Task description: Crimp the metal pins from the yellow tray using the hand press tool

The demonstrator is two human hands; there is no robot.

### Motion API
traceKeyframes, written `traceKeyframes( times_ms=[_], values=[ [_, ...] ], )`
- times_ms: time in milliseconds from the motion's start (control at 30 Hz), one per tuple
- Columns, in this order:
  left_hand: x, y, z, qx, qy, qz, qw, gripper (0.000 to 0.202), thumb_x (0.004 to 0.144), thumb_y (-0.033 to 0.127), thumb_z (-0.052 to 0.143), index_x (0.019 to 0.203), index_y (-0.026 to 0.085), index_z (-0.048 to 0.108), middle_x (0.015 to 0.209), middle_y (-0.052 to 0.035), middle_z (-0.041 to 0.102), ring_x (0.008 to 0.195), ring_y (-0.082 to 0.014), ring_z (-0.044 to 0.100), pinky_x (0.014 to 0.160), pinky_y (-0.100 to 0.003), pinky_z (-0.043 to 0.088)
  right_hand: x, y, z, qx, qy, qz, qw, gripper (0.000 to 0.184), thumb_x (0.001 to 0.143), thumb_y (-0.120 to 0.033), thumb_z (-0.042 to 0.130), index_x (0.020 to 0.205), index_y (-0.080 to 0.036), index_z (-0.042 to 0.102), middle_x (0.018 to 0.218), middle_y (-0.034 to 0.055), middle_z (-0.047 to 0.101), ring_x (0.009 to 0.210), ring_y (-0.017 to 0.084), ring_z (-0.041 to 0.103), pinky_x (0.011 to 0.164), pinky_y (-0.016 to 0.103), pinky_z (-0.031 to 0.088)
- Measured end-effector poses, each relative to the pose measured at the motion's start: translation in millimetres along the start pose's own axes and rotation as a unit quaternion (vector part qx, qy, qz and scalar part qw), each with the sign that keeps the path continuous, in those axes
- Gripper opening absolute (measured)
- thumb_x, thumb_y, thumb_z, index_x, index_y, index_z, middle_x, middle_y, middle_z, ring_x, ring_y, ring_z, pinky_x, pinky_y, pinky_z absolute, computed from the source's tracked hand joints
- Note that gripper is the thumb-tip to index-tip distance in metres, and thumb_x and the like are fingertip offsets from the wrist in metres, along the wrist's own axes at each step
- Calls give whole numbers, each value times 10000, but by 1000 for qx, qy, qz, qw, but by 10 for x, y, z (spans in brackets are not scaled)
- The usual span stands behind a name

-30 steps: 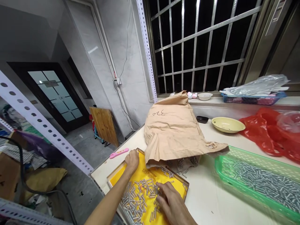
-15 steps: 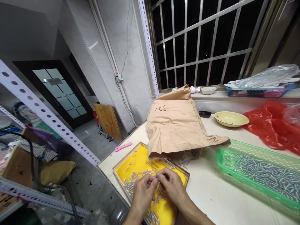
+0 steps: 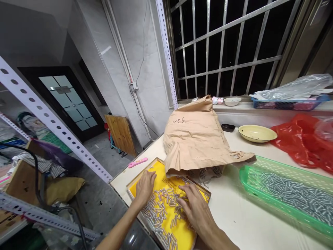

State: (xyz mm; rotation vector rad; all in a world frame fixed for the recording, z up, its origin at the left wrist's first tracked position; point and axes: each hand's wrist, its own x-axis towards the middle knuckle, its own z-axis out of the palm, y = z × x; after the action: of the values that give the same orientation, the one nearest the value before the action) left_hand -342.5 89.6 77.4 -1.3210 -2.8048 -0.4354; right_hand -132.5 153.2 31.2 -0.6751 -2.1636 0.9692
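A shallow tray [image 3: 160, 161] with a yellow bottom lies on the table, and many small ridged silvery metal pieces [image 3: 157, 211] are scattered over it. They look like short screws or springs; the kind is too small to tell. Over the tray's left far part is my left hand [image 3: 145, 185], back up, fingers extended and lowered to the yellow surface, tips partly hidden. My right hand [image 3: 195, 208] hovers over the tray's right side with fingers apart, beside the metal pieces. No held piece can be seen in either hand.
A large brown paper bag [image 3: 196, 139] lies behind the tray, its open mouth showing metal pieces. At the right stands a green plastic basket [image 3: 260, 192] holding similar grey pieces. A pink tool [image 3: 137, 162], yellow oval dish [image 3: 257, 133] and red plastic bag [image 3: 293, 139] are around.
My hands were together, fingertips meeting over the tray's middle. They have parted: the left has moved left and away from me, the right has spread its fingers over the pieces.
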Motion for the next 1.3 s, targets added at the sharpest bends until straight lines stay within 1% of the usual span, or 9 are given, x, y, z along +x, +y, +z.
traceKeyframes(
  times_ms=[133, 367, 467, 567, 667, 767, 867, 1033, 1300],
  values=[
    [426, -103, 90, 179, -9, 18, 984, 326, 914, 222, 303, 1041, 167, 597, 1011, -110, 564, 882, -212, 593, 688, -296, 430, -61, 65, 18, -21, -9, -23, 999, 248, 892, -195, 427, 1112, -213, 540, 1066, 72, 552, 996, 202, 542, 853, 329, 460],
    [669, -58, 140, 160, -32, 22, 986, 300, 867, 94, 297, 994, 75, 567, 1090, -198, 555, 911, -260, 602, 712, -348, 443, -64, 31, -20, 0, -29, -9, 1000, 232, 906, -200, 400, 1058, -199, 576, 1021, 79, 563, 948, 196, 549, 847, 333, 454],
    [487, 3, 77, 129, -25, 28, 991, 277, 904, 172, 287, 987, 121, 546, 1035, -142, 594, 915, -220, 603, 733, -312, 447, -23, 32, -67, 58, -18, 17, 998, 230, 902, -247, 411, 1042, -190, 583, 1002, 75, 581, 915, 186, 565, 825, 314, 453],
    [38, 177, 44, -45, -47, 47, 997, 296, 927, 307, 273, 920, 172, 537, 843, -50, 633, 735, -154, 618, 638, -242, 450, 35, -20, -95, 134, -13, 85, 987, 238, 879, -325, 450, 992, -180, 603, 898, 55, 622, 833, 185, 586, 758, 299, 457],
    [-483, 411, 66, -292, -94, 39, 951, 268, 868, 408, 394, 881, 189, 548, 665, -2, 605, 547, -136, 571, 511, -225, 426, 74, -113, -77, 233, -41, 161, 958, 252, 831, -383, 513, 926, -166, 599, 750, 22, 631, 670, 161, 587, 607, 257, 450],
    [-817, 577, 117, -423, -135, -3, 896, 263, 800, 415, 488, 864, 170, 558, 580, 10, 587, 496, -133, 559, 495, -234, 446, 74, -176, -46, 265, -59, 187, 944, 207, 808, -363, 525, 784, -165, 582, 627, -3, 608, 547, 133, 550, 506, 227, 401],
    [-924, 625, 159, -479, -161, -53, 861, 266, 743, 401, 547, 827, 149, 557, 537, 3, 598, 481, -138, 577, 489, -242, 464, 56, -177, -34, 218, -55, 187, 956, 193, 768, -347, 566, 699, -166, 575, 590, -11, 595, 525, 123, 524, 496, 221, 377],
    [-924, 588, 157, -487, -194, -100, 846, 260, 660, 385, 636, 724, 156, 533, 480, 13, 596, 417, -125, 569, 434, -218, 442, 33, -137, 0, 197, -62, 160, 965, 137, 751, -280, 557, 666, -172, 555, 613, -11, 593, 558, 121, 529, 512, 215, 382],
    [-903, 400, -39, -549, -304, -161, 762, 485, 545, 534, 739, 740, 150, 514, 617, -15, 635, 477, -108, 595, 467, -201, 437, -3, -205, 11, 239, -86, 116, 960, 234, 819, -329, 505, 936, -163, 621, 681, 9, 623, 602, 148, 568, 559, 243, 431]
  ],
)
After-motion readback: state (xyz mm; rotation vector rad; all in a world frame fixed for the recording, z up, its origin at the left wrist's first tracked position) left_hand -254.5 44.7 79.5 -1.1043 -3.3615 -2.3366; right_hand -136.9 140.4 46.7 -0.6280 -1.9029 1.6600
